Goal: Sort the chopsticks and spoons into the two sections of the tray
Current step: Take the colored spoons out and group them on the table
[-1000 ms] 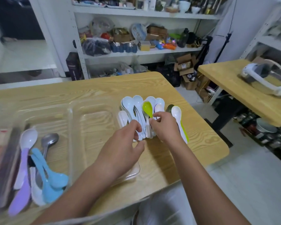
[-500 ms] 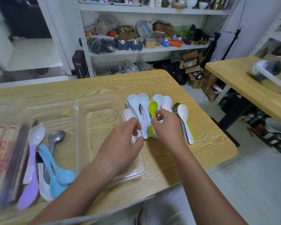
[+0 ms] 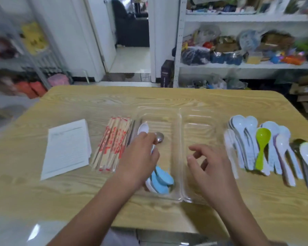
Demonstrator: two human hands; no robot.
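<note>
**Clear tray holds spoons only**

The left hand [image 3: 140, 157] curls over the tray's [image 3: 180, 157] left section, fingers apparently pinching a steel spoon [image 3: 159, 136] beside two blue spoons [image 3: 163, 178]. The right hand [image 3: 208, 167] hovers loose, holding nothing, above the right section. One chopstick bundle [image 3: 112, 144], lying lengthwise away from the person, sits just left of the tray, nearer the left hand. Rightward: one green spoon [image 3: 262, 144] among about a dozen pale spoons [image 3: 249, 139].
</note>
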